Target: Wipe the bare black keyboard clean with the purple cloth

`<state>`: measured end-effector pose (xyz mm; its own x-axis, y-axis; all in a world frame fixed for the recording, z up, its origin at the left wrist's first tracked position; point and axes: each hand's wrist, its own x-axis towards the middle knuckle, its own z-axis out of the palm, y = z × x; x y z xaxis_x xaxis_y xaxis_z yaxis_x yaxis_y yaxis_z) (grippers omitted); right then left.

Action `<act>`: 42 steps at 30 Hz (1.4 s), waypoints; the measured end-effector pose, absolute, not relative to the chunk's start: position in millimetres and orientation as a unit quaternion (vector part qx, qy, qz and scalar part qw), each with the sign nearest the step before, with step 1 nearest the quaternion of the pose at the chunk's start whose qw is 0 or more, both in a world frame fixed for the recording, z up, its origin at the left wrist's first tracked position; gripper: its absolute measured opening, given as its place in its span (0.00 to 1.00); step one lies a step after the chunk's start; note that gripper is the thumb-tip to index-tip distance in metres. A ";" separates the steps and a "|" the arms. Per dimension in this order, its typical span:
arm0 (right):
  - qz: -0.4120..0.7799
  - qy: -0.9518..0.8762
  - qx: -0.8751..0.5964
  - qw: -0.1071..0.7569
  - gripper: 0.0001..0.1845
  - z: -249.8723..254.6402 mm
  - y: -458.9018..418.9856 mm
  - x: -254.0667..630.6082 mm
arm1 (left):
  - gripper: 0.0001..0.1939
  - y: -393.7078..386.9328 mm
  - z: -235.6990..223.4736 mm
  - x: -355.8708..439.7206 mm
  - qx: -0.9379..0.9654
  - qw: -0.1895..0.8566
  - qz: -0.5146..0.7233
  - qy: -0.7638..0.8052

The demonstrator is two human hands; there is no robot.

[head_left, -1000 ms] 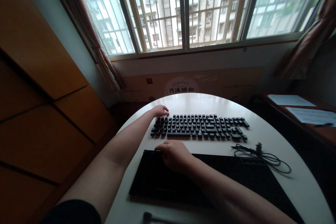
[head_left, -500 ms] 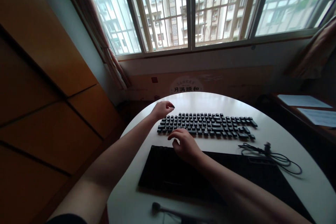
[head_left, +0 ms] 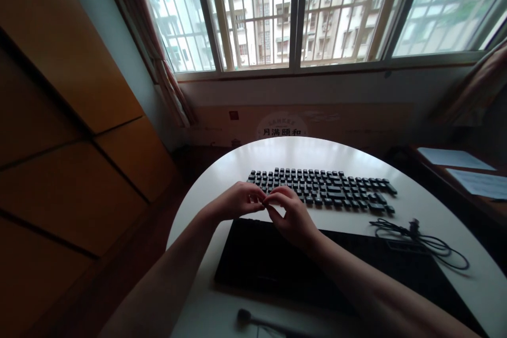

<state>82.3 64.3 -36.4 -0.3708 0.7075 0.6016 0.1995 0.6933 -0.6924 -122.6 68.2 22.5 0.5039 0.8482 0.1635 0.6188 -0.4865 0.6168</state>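
My left hand point(head_left: 242, 202) and my right hand point(head_left: 292, 217) meet at their fingertips above the far left edge of the black keyboard base point(head_left: 285, 264). Between them they pinch a small dark keycap point(head_left: 264, 204), mostly hidden by the fingers. Just beyond, rows of loose black keycaps point(head_left: 335, 188) lie on the white table, set out in a keyboard's layout. My right forearm crosses over the keyboard base and covers part of it.
A coiled black cable point(head_left: 428, 245) lies over the base's far right corner. A brush-like dark tool point(head_left: 244, 317) lies at the near table edge, blurred. The round white table point(head_left: 277, 150) faces a barred window. Papers point(head_left: 455, 158) rest on furniture at right.
My left hand has come back from the far left end of the keycap rows with a keycap, meeting my right hand. Both hands' fingers have closed together. The view has shifted slightly.
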 end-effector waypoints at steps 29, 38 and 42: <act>0.294 -0.811 -0.419 0.284 0.05 -32.4 64.9 90.9 | 0.07 53.6 23.2 -116.1 0.891 0.201 0.073 0.401; 0.267 -0.840 -0.431 0.193 0.13 -24.9 60.8 91.4 | 0.05 53.5 22.9 -114.1 0.895 0.184 0.071 0.401; 0.263 -0.846 -0.429 0.177 0.13 -23.5 60.6 91.0 | 0.05 54.3 23.8 -113.6 0.897 0.192 0.068 0.392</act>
<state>91.0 60.6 -23.5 -0.5693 0.8188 0.0741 0.6328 0.4939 -0.5963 -113.6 54.3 23.8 0.6832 0.7297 -0.0283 0.6774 -0.6188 0.3978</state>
